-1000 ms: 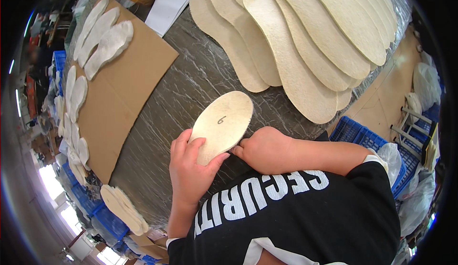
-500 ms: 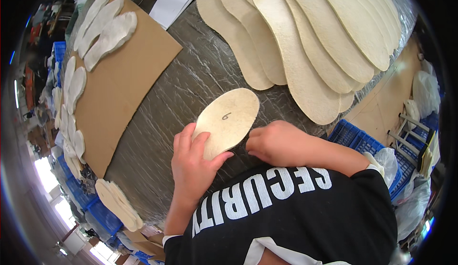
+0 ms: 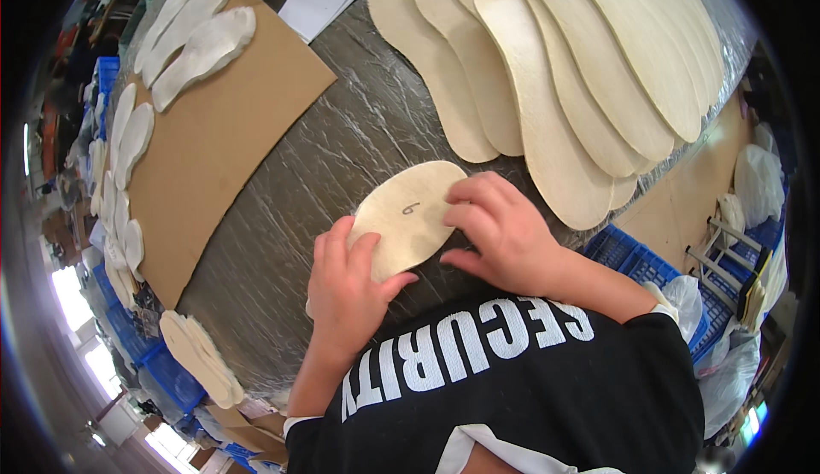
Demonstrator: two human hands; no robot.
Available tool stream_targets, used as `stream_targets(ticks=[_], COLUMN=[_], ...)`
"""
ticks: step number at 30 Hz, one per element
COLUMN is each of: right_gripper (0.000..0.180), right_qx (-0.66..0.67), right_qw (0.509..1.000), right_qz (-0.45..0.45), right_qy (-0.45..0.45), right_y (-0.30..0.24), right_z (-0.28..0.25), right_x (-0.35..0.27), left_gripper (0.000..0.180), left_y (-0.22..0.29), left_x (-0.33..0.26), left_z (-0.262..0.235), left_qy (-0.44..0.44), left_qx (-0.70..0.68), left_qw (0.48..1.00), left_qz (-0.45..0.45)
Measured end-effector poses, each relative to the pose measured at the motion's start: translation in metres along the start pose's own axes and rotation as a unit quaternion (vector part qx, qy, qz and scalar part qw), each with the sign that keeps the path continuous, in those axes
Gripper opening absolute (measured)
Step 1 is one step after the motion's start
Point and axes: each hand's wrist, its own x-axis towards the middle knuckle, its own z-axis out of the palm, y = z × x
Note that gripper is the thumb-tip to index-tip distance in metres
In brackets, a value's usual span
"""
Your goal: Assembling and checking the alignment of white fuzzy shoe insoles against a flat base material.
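A cream felt insole (image 3: 397, 226) with a small dark handwritten mark lies at an angle in front of me. My left hand (image 3: 346, 282) grips it from the near left, fingers over the top and thumb along its lower edge, covering its near end. At its right edge is my right hand (image 3: 495, 226), the curled fingertips reaching the insole's rim and the thumb held apart below. To the far right, large cream insoles (image 3: 559, 145) overlap in a fan.
The table (image 3: 299, 166) wears a dark, wrinkled plastic cover. Brown cardboard (image 3: 226, 107) on the left carries white insole pieces (image 3: 205, 51) along its outer side. A small insole stack (image 3: 201, 359) lies near left. Blue crates (image 3: 628, 256) and a metal step ladder (image 3: 726, 260) stand beyond the right edge.
My right hand has risen from below the insole to its right edge, and its fingers have spread from a closed curl. My left hand keeps its grip. The view has shifted slightly.
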Motion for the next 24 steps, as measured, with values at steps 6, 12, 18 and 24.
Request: stream_targets(ticks=[6, 12, 18, 24], right_gripper=[0.106, 0.101, 0.104, 0.106], right_qx=[-0.082, -0.066, -0.074, -0.116], right_qw=[0.981, 0.979, 0.975, 0.958], right_qz=[-0.046, -0.002, -0.001, -0.006], right_qy=[-0.167, -0.194, -0.208, -0.261], right_y=[-0.005, -0.005, -0.006, -0.007], right_z=[0.007, 0.005, 0.004, 0.001], right_x=[0.03, 0.026, 0.03, 0.036], left_gripper=[0.063, 0.043, 0.018, 0.012], left_y=[0.0, -0.018, -0.039, -0.041], left_x=[-0.003, -0.024, -0.028, -0.022], left_z=[-0.011, -0.034, -0.03, -0.023], left_qy=[-0.026, -0.004, -0.056, -0.025], left_qx=[-0.045, -0.217, -0.268, -0.258], left_qw=[0.999, 0.965, 0.944, 0.952], left_qz=[0.007, -0.145, -0.184, -0.164])
